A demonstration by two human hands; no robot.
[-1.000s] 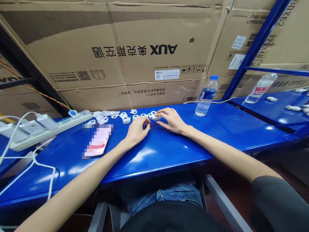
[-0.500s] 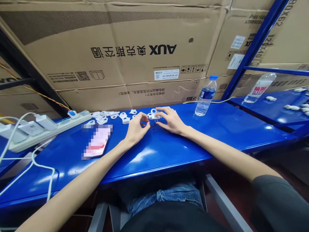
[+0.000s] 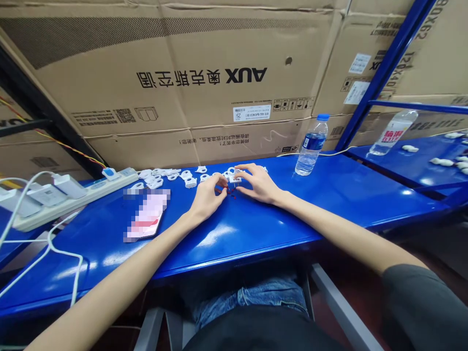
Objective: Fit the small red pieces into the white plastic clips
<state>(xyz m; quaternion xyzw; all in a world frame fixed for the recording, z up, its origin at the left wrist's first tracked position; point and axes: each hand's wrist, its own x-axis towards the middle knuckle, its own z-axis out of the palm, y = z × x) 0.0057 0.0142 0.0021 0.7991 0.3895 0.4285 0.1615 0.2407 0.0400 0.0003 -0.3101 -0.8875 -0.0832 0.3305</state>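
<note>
The 2 hands work close together over the blue table. The left hand is curled, thumb and pointing finger almost meeting, near some tiny red bits; I can't tell if it has hold of one. The right hand has its thumb and fingers a little apart, with the tips at the right side of 1 white piece; how tightly it is held, I can't tell. That piece is between the hands, just behind the red bits. More white rings lie to the left, behind a pink phone.
</note>
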